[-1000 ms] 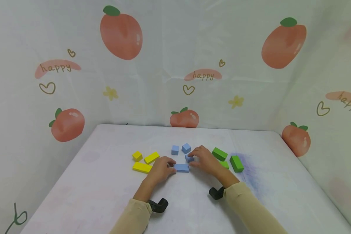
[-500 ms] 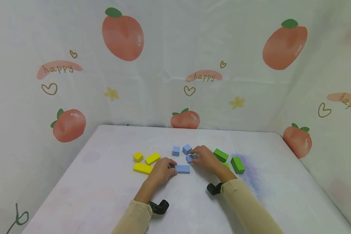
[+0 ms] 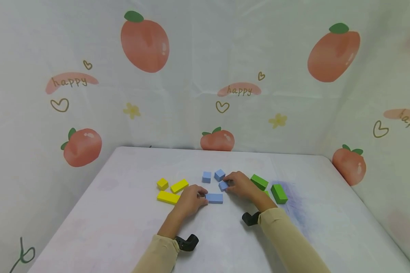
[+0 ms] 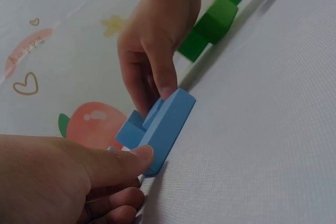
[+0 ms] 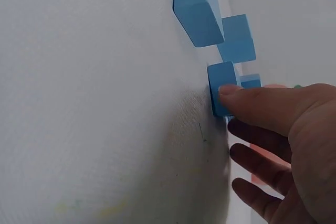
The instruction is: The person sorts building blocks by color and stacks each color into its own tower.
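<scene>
A long blue block (image 3: 214, 198) lies in the middle of the table. My left hand (image 3: 190, 201) holds its left end, the thumb (image 4: 137, 159) against the block's side in the left wrist view. Just behind it, my right hand (image 3: 242, 186) pinches a smaller blue block (image 3: 223, 185). In the right wrist view the right thumb (image 5: 236, 94) presses on that smaller block (image 5: 218, 77), while the other fingers spread below it. Two blue cubes, one on the left (image 3: 206, 177) and one on the right (image 3: 219, 175), sit farther back, apart from each other.
Left of the blue blocks lie a yellow cube (image 3: 162, 184), a short yellow block (image 3: 179, 186) and a long yellow block (image 3: 167, 197), partly behind my left hand. Green blocks lie on the right, one behind (image 3: 259, 182) and one outermost (image 3: 279, 193); another is mostly hidden by my right hand.
My right forearm has shifted slightly forward and left, and the small blue block at its fingertips has turned a little. My left hand and the long blue block stay put.
</scene>
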Demonstrator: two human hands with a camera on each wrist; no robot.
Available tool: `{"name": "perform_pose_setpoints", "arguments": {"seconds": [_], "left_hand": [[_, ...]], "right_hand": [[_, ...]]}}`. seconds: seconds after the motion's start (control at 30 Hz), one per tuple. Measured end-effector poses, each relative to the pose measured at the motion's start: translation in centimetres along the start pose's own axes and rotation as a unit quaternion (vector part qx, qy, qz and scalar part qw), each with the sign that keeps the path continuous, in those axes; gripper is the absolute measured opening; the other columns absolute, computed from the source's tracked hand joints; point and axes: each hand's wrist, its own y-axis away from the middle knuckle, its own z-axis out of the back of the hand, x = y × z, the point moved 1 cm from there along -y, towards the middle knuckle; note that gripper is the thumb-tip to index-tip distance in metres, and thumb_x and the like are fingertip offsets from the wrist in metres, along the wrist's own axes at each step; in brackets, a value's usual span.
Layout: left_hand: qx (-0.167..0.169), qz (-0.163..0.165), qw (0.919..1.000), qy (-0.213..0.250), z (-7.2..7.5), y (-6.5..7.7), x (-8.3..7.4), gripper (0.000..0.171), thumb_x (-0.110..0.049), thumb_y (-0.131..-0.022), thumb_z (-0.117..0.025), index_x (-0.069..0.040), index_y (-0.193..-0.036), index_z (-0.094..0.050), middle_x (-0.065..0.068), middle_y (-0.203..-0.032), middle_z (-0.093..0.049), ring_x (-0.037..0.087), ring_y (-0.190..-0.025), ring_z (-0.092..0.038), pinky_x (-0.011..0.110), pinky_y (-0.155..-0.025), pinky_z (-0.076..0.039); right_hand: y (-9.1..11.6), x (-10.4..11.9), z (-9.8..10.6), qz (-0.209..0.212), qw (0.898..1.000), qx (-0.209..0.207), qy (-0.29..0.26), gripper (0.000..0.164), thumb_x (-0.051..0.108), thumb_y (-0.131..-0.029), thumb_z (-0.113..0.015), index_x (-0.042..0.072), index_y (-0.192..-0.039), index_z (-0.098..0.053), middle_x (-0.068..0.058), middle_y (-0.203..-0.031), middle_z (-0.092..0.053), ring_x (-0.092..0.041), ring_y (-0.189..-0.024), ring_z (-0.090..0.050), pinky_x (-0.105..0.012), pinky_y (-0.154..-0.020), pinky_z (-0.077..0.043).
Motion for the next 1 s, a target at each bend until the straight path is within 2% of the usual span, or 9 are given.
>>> {"name": "perform_pose_setpoints", "arguments": {"seconds": [0.17,0.4,1.0], "left_hand": [[-0.002,0.002,1.0,-0.001,0.0,0.1,-0.1,0.027,-0.014,-0.085,-0.076,-0.01,-0.111,-0.07,-0.001,-0.095,-0.061,0.016,-0.085,-0.054,0.033,-0.08,-0.049],[-0.005,0.004,1.0,-0.002,-0.1,0.1,-0.1,0.027,-0.014,-0.085,-0.076,-0.009,-0.111,-0.07,-0.001,-0.095,-0.061,0.016,-0.084,-0.054,0.032,-0.08,-0.049],[-0.006,0.004,1.0,-0.003,-0.2,0.1,-0.1,0.027,-0.014,-0.085,-0.076,-0.008,-0.111,-0.07,0.0,-0.095,-0.061,0.016,-0.083,-0.053,0.032,-0.078,-0.049]], "right_hand": [[0.3,0.0,0.2,0.004,1.0,-0.013,-0.001,0.031,0.014,-0.084,-0.076,0.01,-0.115,-0.07,-0.001,-0.112,-0.066,-0.021,-0.11,-0.055,-0.041,-0.099,-0.042],[0.9,0.1,0.4,-0.015,1.0,-0.018,-0.019,0.032,0.019,-0.084,-0.078,0.013,-0.114,-0.07,0.002,-0.109,-0.066,-0.019,-0.108,-0.055,-0.041,-0.098,-0.043],[2.7,0.9,0.2,0.0,0.998,-0.023,-0.059,0.031,0.023,-0.082,-0.08,0.015,-0.11,-0.069,0.004,-0.105,-0.065,-0.019,-0.105,-0.057,-0.042,-0.095,-0.046]]}}
